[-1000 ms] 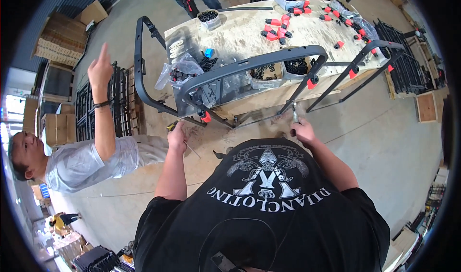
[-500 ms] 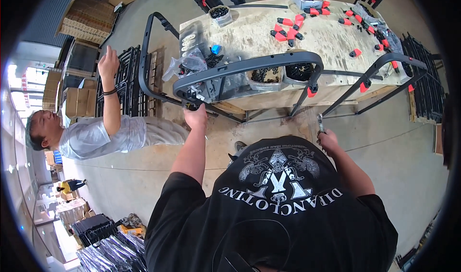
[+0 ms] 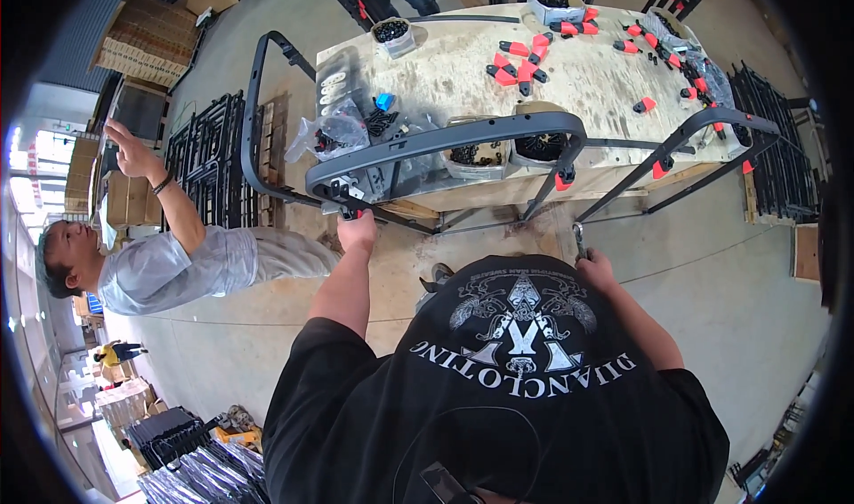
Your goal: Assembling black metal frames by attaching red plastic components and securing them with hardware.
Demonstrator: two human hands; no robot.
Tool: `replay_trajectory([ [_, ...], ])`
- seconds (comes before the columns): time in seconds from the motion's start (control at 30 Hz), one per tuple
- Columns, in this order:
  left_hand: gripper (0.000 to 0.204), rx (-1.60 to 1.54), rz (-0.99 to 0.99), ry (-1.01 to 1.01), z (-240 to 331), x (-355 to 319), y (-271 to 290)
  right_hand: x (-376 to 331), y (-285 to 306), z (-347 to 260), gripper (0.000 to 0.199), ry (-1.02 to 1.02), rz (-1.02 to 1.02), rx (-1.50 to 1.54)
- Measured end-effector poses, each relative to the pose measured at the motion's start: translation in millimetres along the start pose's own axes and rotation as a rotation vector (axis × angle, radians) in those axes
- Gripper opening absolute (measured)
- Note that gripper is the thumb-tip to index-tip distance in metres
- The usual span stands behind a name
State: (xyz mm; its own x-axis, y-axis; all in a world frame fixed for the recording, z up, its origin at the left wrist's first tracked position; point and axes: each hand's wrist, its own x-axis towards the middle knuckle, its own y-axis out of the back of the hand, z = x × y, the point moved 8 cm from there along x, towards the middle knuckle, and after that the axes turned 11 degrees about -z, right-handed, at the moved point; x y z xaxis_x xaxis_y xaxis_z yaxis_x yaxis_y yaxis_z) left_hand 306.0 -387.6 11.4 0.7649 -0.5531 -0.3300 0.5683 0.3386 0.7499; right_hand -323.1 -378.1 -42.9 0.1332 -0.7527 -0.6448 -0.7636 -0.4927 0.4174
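A dark grey metal tube frame, smooth and bent into rounded corners, is lying across the front edge of a scuffed plywood workbench scattered with red plastic clamps. The left hand is curling closed around a red-tipped fitting under the frame. The right hand is gripping a slim metal tool, fingers wrapped tight.
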Motion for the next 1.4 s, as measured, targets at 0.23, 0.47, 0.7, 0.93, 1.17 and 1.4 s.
replay_trajectory([
  [0.23, 0.059, 0.090, -0.138, 0.016, 18, -10, 0, -4, -2, 10, 0.023, -0.091, 0.021, 0.090],
  [0.47, 0.049, -0.531, -0.463, -0.203, -38, 14, -10, 10, 5, -38, 0.031, 0.084, 0.101, -0.043],
  [0.7, 0.025, -0.012, -0.259, -0.355, -50, -76, 15, 11, 18, -83, 0.039, 0.127, -0.147, 0.105],
  [0.93, 0.024, -0.067, -0.879, -0.776, 233, -258, -67, -21, 14, -212, 0.057, 0.418, -0.305, 0.208],
  [1.17, 0.015, -0.044, -0.785, -1.027, 279, -315, -97, -32, 21, -244, 0.042, 0.645, -0.401, 0.694],
  [1.4, 0.010, -0.149, -0.674, -1.201, 287, -327, -111, -29, 27, -238, 0.039, 0.820, -0.222, 0.569],
])
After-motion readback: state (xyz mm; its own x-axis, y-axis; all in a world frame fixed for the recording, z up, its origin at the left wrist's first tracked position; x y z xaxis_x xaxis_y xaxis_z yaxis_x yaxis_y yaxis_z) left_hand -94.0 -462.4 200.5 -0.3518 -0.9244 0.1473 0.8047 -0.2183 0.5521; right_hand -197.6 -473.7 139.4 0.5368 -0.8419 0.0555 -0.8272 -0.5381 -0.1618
